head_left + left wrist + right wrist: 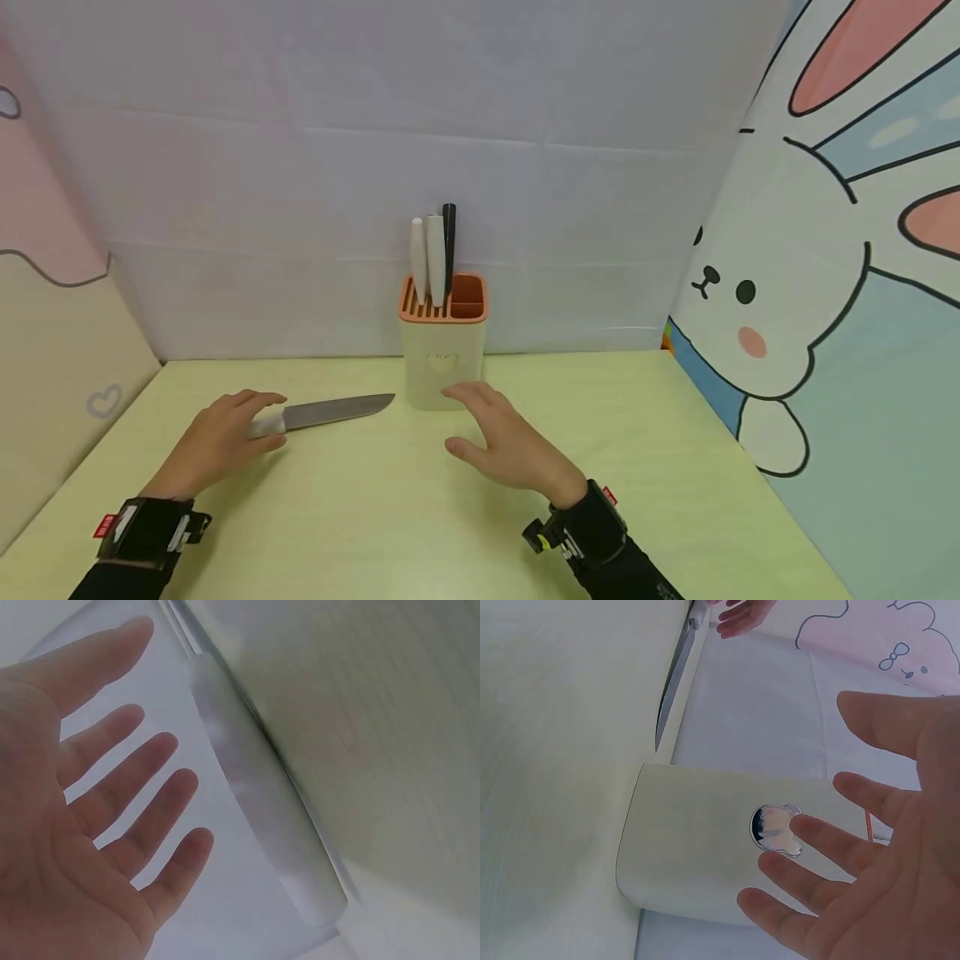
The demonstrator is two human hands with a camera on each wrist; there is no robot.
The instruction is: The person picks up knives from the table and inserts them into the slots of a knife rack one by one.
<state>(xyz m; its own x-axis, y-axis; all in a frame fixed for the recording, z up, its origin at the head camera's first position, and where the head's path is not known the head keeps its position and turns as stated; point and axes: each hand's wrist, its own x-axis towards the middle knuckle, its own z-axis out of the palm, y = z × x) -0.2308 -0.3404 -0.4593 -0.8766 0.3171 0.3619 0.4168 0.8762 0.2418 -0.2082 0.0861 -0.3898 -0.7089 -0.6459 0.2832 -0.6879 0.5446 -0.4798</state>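
Observation:
A kitchen knife (339, 410) with a white handle (259, 795) lies on the table, its blade pointing right toward the knife block. My left hand (228, 431) hovers over the handle, thumb and fingers spread on either side of it; the left wrist view shows a gap between fingertips and handle. In front of the cream knife block (442, 358) is my right hand (513, 442), fingers extended and holding nothing. Two white-handled tools (435, 258) and one black-handled tool (449, 242) stand upright in the block's slotted orange top (427, 312).
The pale yellow table (360, 517) ends against a white cloth backdrop (262, 208). A cartoon rabbit panel (862, 400) borders the right side, and a pink and cream panel (52, 333) the left. Open orange compartments (468, 293) sit at the block's right side.

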